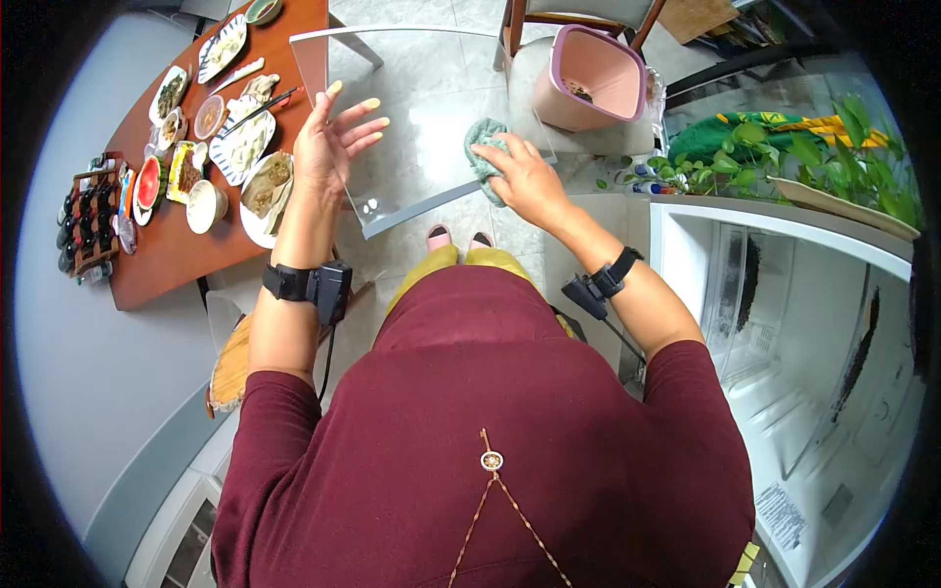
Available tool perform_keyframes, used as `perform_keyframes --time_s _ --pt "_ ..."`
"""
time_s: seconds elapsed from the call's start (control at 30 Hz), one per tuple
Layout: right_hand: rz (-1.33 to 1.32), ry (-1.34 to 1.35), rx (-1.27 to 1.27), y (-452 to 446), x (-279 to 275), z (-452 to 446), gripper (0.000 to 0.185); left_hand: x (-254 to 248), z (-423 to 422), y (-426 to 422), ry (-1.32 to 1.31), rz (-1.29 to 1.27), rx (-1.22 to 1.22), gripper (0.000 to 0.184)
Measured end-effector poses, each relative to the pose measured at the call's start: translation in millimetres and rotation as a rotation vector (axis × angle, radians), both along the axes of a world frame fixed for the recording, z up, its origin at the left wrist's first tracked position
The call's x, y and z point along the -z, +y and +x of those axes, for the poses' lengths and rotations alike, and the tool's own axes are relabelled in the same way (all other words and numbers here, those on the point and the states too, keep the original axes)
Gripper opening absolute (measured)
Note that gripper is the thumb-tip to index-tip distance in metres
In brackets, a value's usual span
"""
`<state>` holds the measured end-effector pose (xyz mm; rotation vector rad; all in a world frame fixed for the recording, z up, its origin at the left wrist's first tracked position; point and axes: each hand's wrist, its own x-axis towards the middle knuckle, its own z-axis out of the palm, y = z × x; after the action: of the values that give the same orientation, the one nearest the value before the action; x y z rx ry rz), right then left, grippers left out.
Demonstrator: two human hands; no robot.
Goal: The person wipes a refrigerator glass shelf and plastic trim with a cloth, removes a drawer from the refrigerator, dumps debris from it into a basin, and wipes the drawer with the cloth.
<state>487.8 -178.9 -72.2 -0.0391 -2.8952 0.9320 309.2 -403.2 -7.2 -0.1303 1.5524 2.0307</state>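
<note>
A clear glass shelf with a grey front strip is tilted in front of me, above the floor. My left hand is at its left side, palm up with the fingers spread; the glass seems to lie against it, though I cannot tell whether over or under the fingers. My right hand presses a bunched green cloth onto the shelf near the right end of the strip. Small white spots show at the strip's left end.
A brown table with several dishes of food stands at left. A pink bin sits on a chair at upper right. An open white fridge is on my right, below leafy plants.
</note>
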Motion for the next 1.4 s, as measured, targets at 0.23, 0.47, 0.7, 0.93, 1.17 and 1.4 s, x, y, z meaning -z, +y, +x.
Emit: perform_keyframes --time_s 0.23,0.47,0.7,0.93,1.17,1.4 --pt "0.06 -0.147 0.299 81 72 5 0.042 -12 13 -8 0.044 0.051 -0.03 0.05" --pt "-0.354 -0.229 0.358 137 103 2 0.041 -19 25 -26 0.048 0.079 -0.024 0.048" --pt "-0.992 -0.367 0.37 135 71 6 0.033 -25 24 -39 0.061 0.111 0.034 0.052" --pt "-1.288 -0.454 0.41 131 71 45 0.028 -29 1 -39 0.013 0.101 0.177 0.06" --pt "-1.504 -0.38 0.649 120 84 103 0.029 -34 -31 -9 0.019 0.085 0.318 0.055" --pt "-1.598 -0.227 0.73 86 66 154 0.037 -47 -50 26 0.014 0.094 0.486 0.055"
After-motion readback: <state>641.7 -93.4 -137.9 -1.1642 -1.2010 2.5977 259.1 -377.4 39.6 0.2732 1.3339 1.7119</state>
